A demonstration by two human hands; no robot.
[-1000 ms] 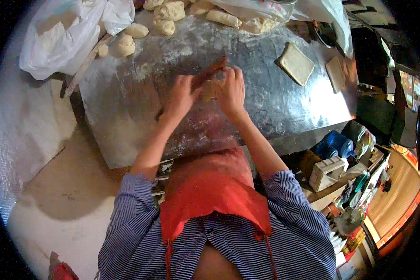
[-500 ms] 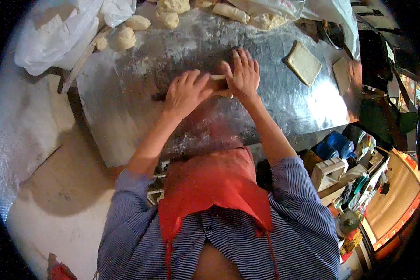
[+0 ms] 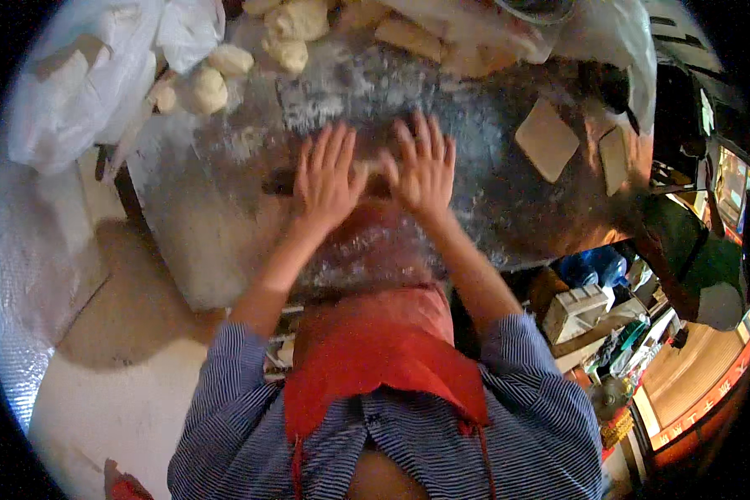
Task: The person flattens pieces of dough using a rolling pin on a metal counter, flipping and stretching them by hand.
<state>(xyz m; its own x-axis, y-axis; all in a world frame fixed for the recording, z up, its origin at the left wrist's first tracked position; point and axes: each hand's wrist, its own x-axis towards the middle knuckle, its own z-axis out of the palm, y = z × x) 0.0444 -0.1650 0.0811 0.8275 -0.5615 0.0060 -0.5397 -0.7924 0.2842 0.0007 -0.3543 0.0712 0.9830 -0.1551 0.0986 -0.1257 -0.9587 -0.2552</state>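
Note:
My left hand [image 3: 328,179] and my right hand [image 3: 423,167] lie palm down side by side on the floury dark table [image 3: 225,258]. Fingers on both are stretched out and spread, pointing away from me. In the gap between my thumbs a pale, narrow piece [image 3: 376,168] shows, mostly covered by the palms. Blur keeps me from telling whether it is dough or a rolling pin. To the right rest a flat four-cornered piece of dough [image 3: 547,140] and another flat piece [image 3: 614,161] near the table's right edge.
Dough lumps [image 3: 211,90] and a flat dough strip [image 3: 409,39] lie along the far side. A white plastic bag [image 3: 83,92] covers the far left corner, beside a stick [image 3: 133,133]. Beyond the right edge stand a white crate [image 3: 577,313] and blue bottles [image 3: 596,267].
Both hands have drawn nearer to me over the pale piece, and my left fingers have straightened from a bent pose. The whole view has shifted slightly.

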